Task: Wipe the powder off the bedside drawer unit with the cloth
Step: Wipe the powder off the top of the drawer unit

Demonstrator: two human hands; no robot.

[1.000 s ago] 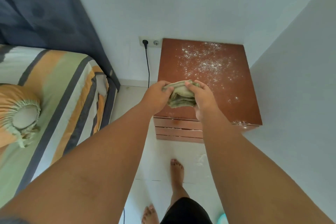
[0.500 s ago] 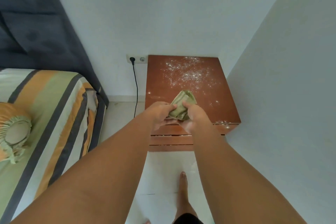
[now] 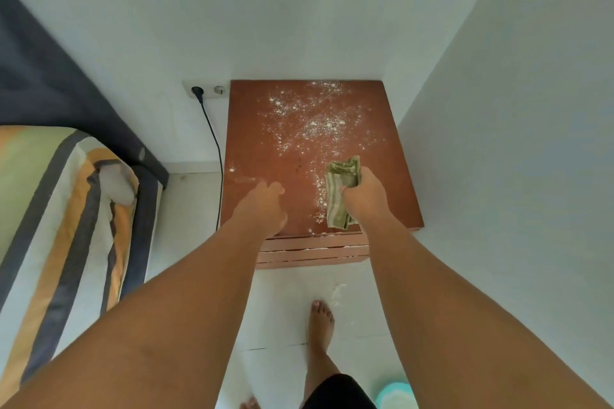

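Fingers of our right hand (image 3: 363, 194) clamp the bunched cloth (image 3: 342, 191) alone now; our left hand (image 3: 264, 209) has let go, loosely curled and empty. Cloth hangs just over the drawer unit (image 3: 247, 129), powder (image 3: 315, 124) still scattered ahead. Wiping looks about to start.

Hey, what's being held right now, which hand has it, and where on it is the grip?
The right hand grips the folded green cloth around its right side, mid-length. The left hand holds nothing.
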